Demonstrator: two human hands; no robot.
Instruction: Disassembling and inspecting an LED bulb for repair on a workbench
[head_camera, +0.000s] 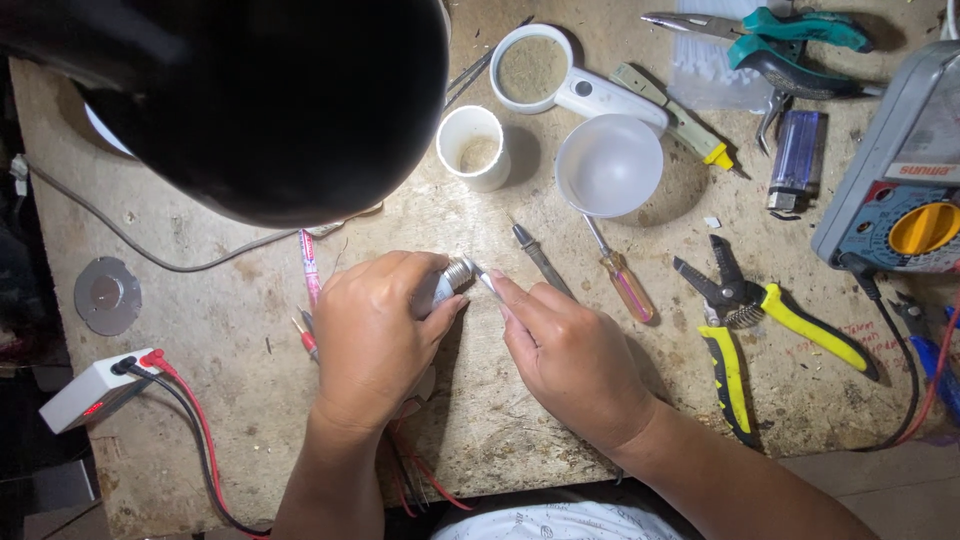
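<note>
Both forearms come in from the near edge of the tabletop (250, 340), hands meeting mid-board. Landmark: the bulb base.

Left hand (375, 335): palm down, fingers curled tight around the bulb base (452, 277); only its threaded metal cap and a bit of pale body show past the thumb. Base lies roughly level, cap pointing right.

Right hand (570, 350): knuckles up, wrist angled in from the right, fingers pinched on a thin metal tool (484, 277). Tool tip touches the cap. Can't tell what kind of tool; most of it is hidden in the grip.

Just right of the bulb base: dark probe (540, 258), then a screwdriver (622, 275) with a clear amber handle. Further right: yellow-handled wire strippers (740, 320).

Left of the base: red pen (309, 262); well left, a grey metal disc (106, 294) and a white box (85, 392) with red and black leads.

Beyond the base: white tube section (472, 146), translucent bulb dome (609, 165), magnifier (535, 68). Far right: lighter (797, 155), teal pliers (790, 45), multimeter (900, 170). Black lamp shade (270, 100) overhangs far left.
</note>
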